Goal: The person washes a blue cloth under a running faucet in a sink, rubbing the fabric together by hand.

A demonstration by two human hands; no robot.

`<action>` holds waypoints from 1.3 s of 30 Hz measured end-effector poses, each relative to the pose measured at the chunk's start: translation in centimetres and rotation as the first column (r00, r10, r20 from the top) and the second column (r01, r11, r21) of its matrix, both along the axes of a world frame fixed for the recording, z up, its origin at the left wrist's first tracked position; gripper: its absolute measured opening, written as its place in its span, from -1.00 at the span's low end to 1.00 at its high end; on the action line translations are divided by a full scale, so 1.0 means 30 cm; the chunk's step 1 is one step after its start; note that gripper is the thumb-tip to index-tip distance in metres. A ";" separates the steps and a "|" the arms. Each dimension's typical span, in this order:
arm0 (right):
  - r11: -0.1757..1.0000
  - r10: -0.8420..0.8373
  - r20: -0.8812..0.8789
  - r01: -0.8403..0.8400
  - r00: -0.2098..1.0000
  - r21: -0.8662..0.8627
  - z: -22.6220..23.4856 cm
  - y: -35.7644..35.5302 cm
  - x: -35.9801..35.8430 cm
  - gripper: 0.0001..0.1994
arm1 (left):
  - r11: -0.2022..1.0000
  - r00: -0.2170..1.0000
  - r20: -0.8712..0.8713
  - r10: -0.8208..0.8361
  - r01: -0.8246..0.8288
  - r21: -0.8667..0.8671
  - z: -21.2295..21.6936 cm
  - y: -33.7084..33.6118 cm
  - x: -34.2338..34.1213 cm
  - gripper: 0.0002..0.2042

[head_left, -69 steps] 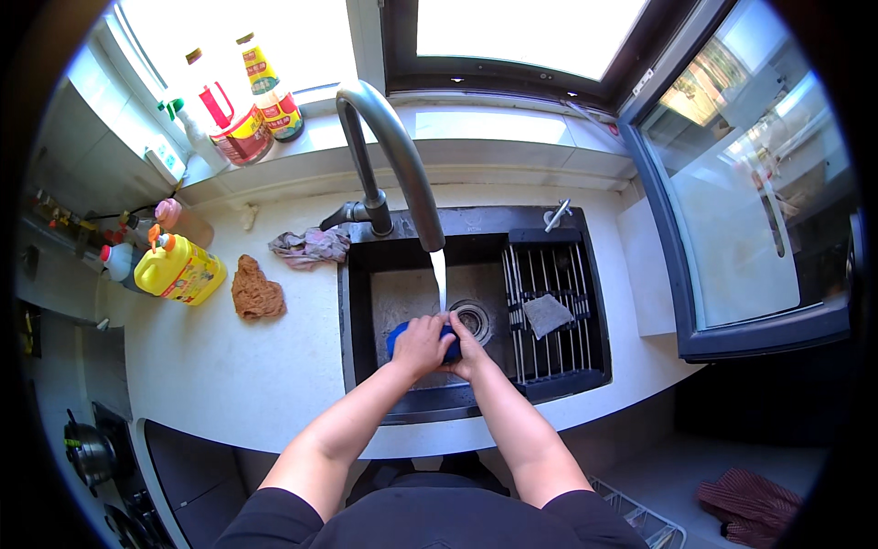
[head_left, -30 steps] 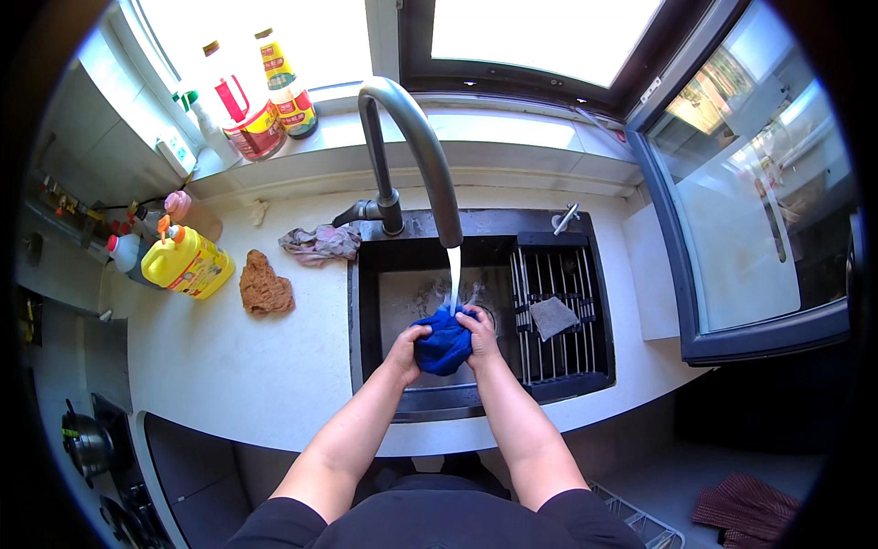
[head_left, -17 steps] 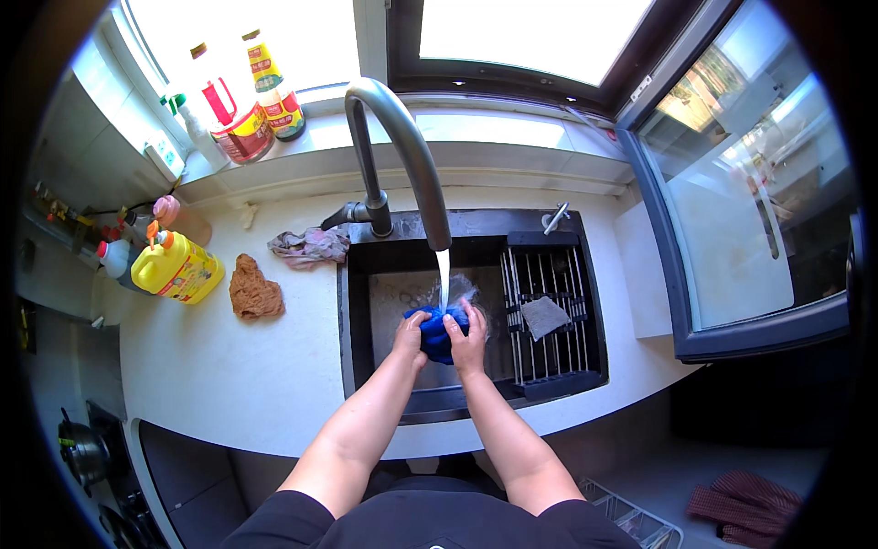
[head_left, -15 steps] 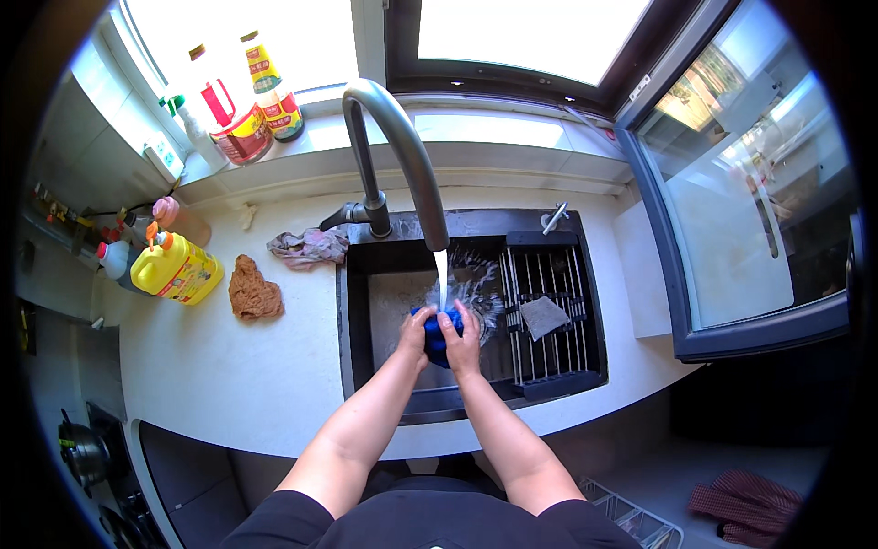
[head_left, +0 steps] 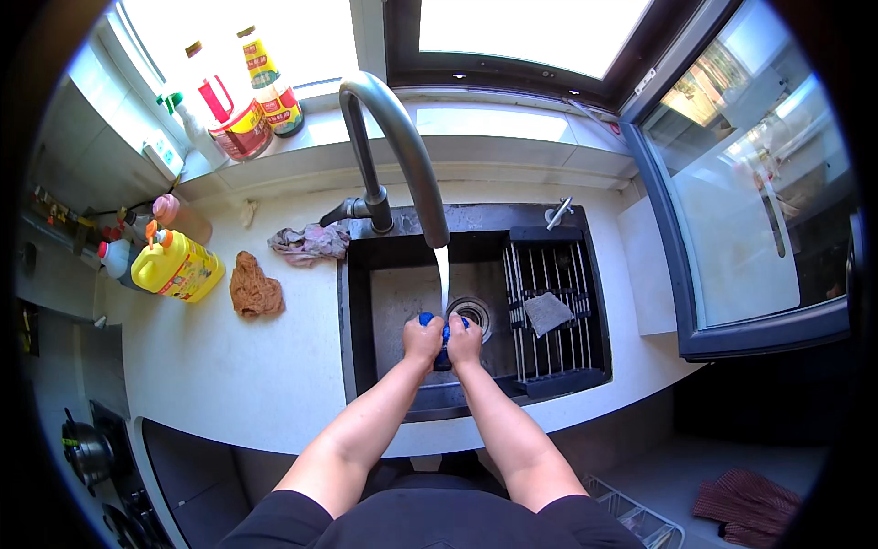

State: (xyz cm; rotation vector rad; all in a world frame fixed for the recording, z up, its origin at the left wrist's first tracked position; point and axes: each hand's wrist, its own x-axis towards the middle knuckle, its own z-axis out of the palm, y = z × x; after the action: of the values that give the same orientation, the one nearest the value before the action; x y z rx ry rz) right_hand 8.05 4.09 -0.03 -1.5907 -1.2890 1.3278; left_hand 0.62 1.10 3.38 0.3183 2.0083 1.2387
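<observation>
Both hands, left hand (head_left: 422, 339) and right hand (head_left: 465, 337), held fingers closed around a blue cloth (head_left: 443, 331) under the faucet (head_left: 402, 151) stream, above the sink (head_left: 402, 293); hard squeezing could probably splash water onto the worktop (head_left: 265, 366).

Bright daylight from the window, strong fisheye bending at the rim

We see the window (head_left: 530, 27) blown out to plain white, and its light washes the pale desk (head_left: 229, 366) evenly, with glare on the sill. The black sink (head_left: 402, 293) stays dark and holds little detail. The centre is sharp; straight edges curve toward the rim, where we lose the corners to a black vignette and dim lower cabinets.
</observation>
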 end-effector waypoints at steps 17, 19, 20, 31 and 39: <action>0.682 -0.148 -0.415 -0.211 0.898 -0.701 0.114 0.036 0.054 -0.49 | 0.992 0.951 -0.294 -0.098 0.117 0.048 -0.162 -0.083 -0.079 -0.58; 0.725 -0.044 -0.389 -0.238 0.920 -0.646 0.033 0.030 0.067 -0.52 | 0.998 0.961 -0.277 0.024 -0.007 0.064 -0.143 -0.100 -0.069 -0.58; 0.730 -0.082 -0.386 -0.208 0.919 -0.651 0.014 0.024 0.069 -0.57 | 0.998 0.975 -0.214 -0.056 0.055 -0.012 -0.128 -0.112 -0.086 -0.53; 0.722 -0.182 -0.312 -0.088 0.932 -0.686 0.028 -0.070 -0.028 -0.59 | 0.987 0.678 -0.735 0.035 0.094 0.134 0.005 -0.243 -0.464 -0.69; 0.793 0.335 -0.048 -0.309 0.941 -0.525 -0.109 -0.047 -0.068 -0.46 | 0.989 0.537 -0.841 -0.068 0.144 0.012 -0.025 -0.247 -0.601 -0.62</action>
State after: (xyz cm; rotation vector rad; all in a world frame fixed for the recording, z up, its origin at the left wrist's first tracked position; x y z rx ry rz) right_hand 6.00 2.68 -3.32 -1.8202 -1.3395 2.0074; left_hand -17.42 -6.30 2.64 1.2816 2.6689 1.1889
